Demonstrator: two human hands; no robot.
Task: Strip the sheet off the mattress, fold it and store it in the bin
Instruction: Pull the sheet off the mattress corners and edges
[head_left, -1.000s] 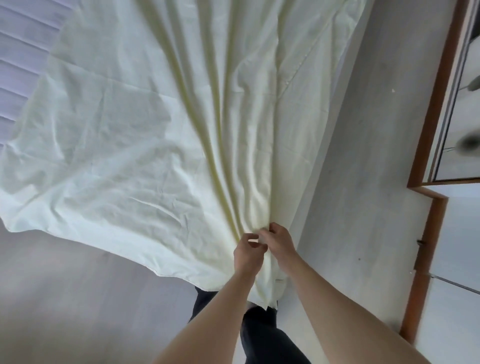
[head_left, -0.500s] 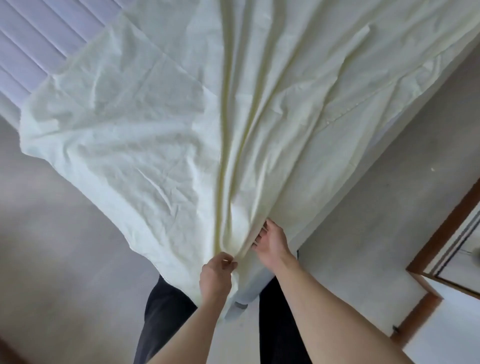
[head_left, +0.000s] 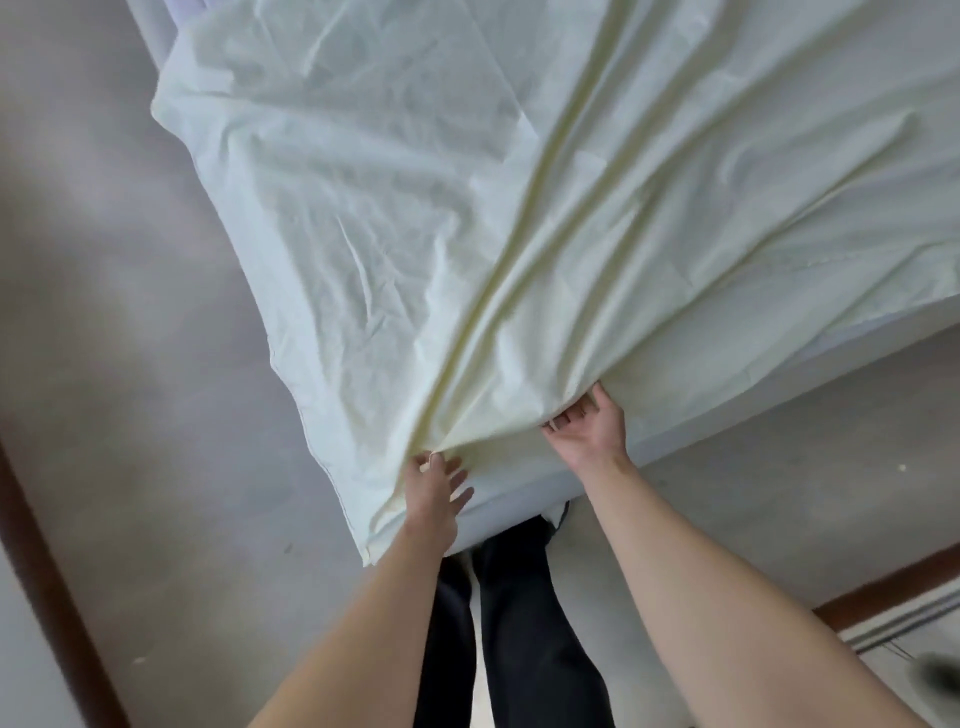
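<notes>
I am looking down through the head camera at my 2 bare hands working at the corner of a bed. A pale yellow-green sheet (head_left: 467, 208) covers most of the upper view, loose and wrinkled, with 1 long raised fold running diagonally from the upper right down toward my left hand (head_left: 434, 488).

By my judgement the task is at its first stage. The sheet looks partly pulled free: a loose corner hangs off the near end of the mattress (head_left: 519, 506) and a strip of bare lavender mattress shows at the top left. It is not yet fully off, not folded, and no bin is visible anywhere in the view.

My left hand meets the sheet where the long fold ends, just above the hanging corner. Its lower fingers are spread and fairly straight against the cloth; the thumb and forefinger tips sit at the fold, but I cannot tell whether they pinch it. My right hand (head_left: 587, 426) is just to the right, palm up, with its fingertips tucked under the sheet's lower edge where it drapes over the mattress side; whether they clamp the cloth is hidden.

Below are dark trousers (head_left: 519, 623) and a grey floor (head_left: 130, 364).
</notes>
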